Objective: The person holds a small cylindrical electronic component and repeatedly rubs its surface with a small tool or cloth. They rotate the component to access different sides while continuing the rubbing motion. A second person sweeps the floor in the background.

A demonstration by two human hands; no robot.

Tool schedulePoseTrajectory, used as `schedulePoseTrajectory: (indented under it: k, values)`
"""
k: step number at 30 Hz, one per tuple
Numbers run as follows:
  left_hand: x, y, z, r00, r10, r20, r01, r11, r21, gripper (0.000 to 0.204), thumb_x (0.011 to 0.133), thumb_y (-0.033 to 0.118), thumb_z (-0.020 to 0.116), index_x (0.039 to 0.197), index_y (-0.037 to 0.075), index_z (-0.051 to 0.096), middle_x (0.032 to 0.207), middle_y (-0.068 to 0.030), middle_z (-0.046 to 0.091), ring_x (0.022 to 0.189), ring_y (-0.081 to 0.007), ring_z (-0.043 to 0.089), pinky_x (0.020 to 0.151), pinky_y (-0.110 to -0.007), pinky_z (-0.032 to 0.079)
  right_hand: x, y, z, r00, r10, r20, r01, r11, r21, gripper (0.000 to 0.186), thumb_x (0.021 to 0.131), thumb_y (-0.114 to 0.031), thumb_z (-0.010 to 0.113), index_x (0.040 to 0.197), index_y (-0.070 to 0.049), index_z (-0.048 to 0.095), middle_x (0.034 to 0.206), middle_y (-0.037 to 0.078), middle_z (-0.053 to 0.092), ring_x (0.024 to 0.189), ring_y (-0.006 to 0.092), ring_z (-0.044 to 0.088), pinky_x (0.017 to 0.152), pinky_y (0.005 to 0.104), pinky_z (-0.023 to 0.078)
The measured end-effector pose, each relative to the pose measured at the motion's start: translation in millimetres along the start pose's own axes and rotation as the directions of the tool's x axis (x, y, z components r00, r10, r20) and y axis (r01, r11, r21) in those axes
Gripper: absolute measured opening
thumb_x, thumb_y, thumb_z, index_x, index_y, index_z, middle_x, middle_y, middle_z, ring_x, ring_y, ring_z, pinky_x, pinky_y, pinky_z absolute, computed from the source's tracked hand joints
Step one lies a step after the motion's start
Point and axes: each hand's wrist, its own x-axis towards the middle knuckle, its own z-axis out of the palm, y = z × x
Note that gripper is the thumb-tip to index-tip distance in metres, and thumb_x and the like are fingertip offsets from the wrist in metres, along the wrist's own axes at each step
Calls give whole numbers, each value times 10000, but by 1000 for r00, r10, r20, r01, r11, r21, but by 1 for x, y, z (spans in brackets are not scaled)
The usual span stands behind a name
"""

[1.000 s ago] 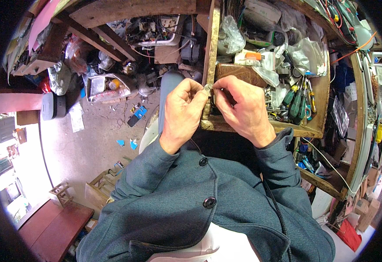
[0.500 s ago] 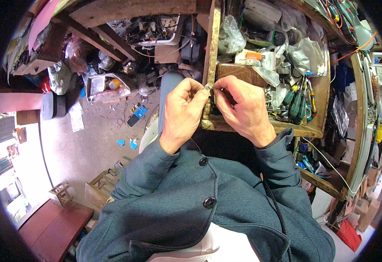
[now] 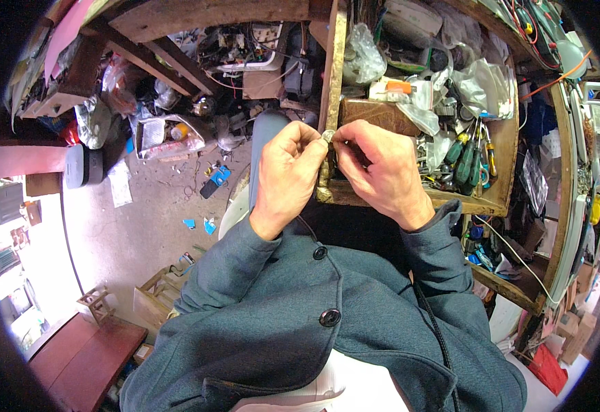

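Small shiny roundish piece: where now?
The piece is upper centre in head view, between left hand and right hand, by the brown wooden drawer's left edge.

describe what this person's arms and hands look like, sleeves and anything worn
Both arms are in plain dark blue-grey coat sleeves, the left sleeve and the right sleeve, reaching about to the wrists. The right cuff flares loosely. The left hand and right hand wear no gloves; no watch or ring shows, though parts are hidden.
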Motion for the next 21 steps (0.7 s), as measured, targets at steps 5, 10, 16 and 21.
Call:
schedulePoseTrajectory:
  k: [5, 10, 16, 21]
  values:
    - [0, 3, 0, 999, -44, 11, 45, 997, -67, 82, 957, 96, 603, 918, 24, 611, 721, 15, 577, 576, -48, 493, 520, -216, 376, -1, 0, -2, 1000, 24, -4, -24, 1000, -4, 113, 833, -30, 685, 928, -13, 625, 791, 170, 646, 716, 356, 668, 645, 401, 542]
    - [1, 4, 0, 997, -72, 23, 74, 989, -126, 84, 957, 95, 599, 917, 23, 607, 718, 10, 577, 572, -50, 493, 512, -216, 378, -1, -1, -4, 997, 78, 2, -78, 997, 24, 110, 837, -28, 680, 926, -15, 618, 783, 173, 637, 715, 358, 664, 644, 400, 536]
    - [2, 3, -1, 996, -87, 31, 90, 987, -132, 85, 957, 97, 600, 919, 22, 607, 716, 7, 575, 561, -51, 489, 506, -214, 379, -1, 1, -2, 999, 34, 13, -34, 999, 13, 113, 835, -22, 677, 929, -13, 614, 781, 173, 633, 731, 359, 665, 651, 406, 534]
    - [2, 4, 0, 996, -86, 24, 89, 987, -130, 82, 956, 95, 600, 915, 25, 602, 707, 8, 572, 554, -53, 491, 501, -216, 380, -1, -1, -3, 999, 40, 9, -40, 999, 11, 118, 830, -20, 676, 931, -11, 615, 781, 174, 632, 730, 359, 666, 649, 408, 533]
